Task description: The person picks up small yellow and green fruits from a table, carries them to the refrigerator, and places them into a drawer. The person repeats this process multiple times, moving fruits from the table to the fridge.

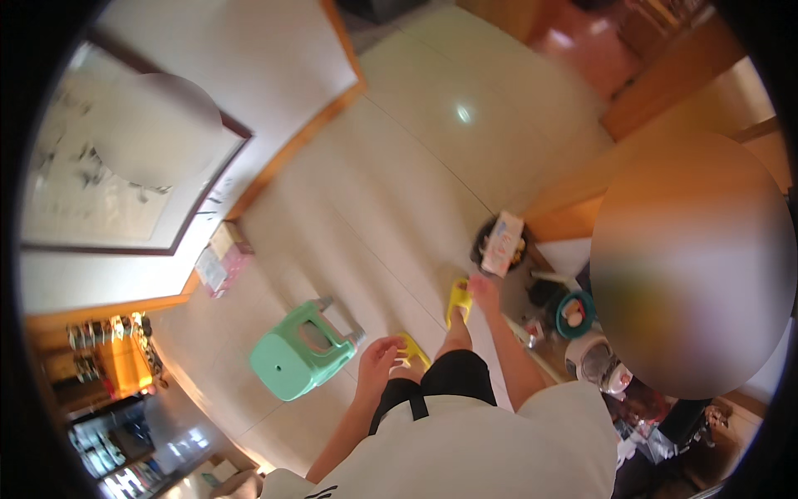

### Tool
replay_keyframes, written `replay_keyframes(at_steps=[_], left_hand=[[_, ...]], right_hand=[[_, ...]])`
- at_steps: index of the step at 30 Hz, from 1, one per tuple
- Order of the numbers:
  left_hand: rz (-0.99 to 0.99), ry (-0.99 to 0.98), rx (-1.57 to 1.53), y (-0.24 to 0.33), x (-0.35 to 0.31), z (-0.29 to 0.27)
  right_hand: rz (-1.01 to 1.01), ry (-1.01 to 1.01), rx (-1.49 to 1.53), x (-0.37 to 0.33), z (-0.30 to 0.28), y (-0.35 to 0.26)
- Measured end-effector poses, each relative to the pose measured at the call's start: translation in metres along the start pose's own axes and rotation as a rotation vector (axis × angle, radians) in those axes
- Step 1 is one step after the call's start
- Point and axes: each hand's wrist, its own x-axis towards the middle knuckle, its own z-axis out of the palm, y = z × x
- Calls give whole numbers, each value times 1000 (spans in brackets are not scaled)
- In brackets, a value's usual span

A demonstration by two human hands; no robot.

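My left hand [381,358] hangs in front of my left thigh, fingers loosely bent and apart, with nothing visible in it. A light green plastic stool [287,359] stands on the floor to its left, a gap between them. Farther forward, my right hand [485,293] is held low with its fingers partly spread, also with nothing visible in it. In the picture it lies beside the yellow slipper [458,301] on my right foot. Just beyond it is a dark round bin [480,249] with a pale printed carton [504,243] lying across its top.
Pale floor tiles [391,183] stretch ahead. Boxes [223,259] sit against the left wall below a framed picture [91,166]. At right, a teal basin [573,313], a white appliance [595,359] and clutter crowd the side. A wooden door frame [573,208] stands ahead right.
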Motion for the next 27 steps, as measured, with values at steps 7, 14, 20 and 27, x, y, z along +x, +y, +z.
replay_keyframes(at_steps=[7,14,20,27], left_hand=[[215,265,-51,-37,-146,-154],[469,742,-219,-77,-222,-233],[260,1357,-283,-151,-289,-254],[-698,1637,-442,-366,-303,-161]], right_hand=[[-218,-649,-71,-170,187,-183],[-837,-1384,-647,-284,285,-298],[-946,-1837,-996,-309,360,-301],[-1430,-2068,-1258,-311,494,-260]])
